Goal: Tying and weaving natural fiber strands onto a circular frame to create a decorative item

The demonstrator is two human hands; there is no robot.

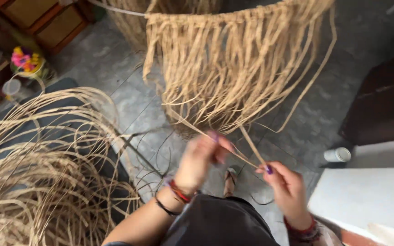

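While flat tan straw strands (233, 73) hang fringed, both hands' fingers (270, 169) pinch thin, stiff strips (247, 142).

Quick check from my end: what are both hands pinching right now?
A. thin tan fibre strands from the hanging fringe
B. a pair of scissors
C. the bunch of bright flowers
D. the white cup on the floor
A: the left hand and right hand both pinch thin tan strands that run up into the hanging fringe.

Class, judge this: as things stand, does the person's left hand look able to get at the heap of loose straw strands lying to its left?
Probably yes. The left hand is pinching a strand of the hanging fringe, but the loose heap lies close beside that arm with nothing between them; it would have to release the strand first.
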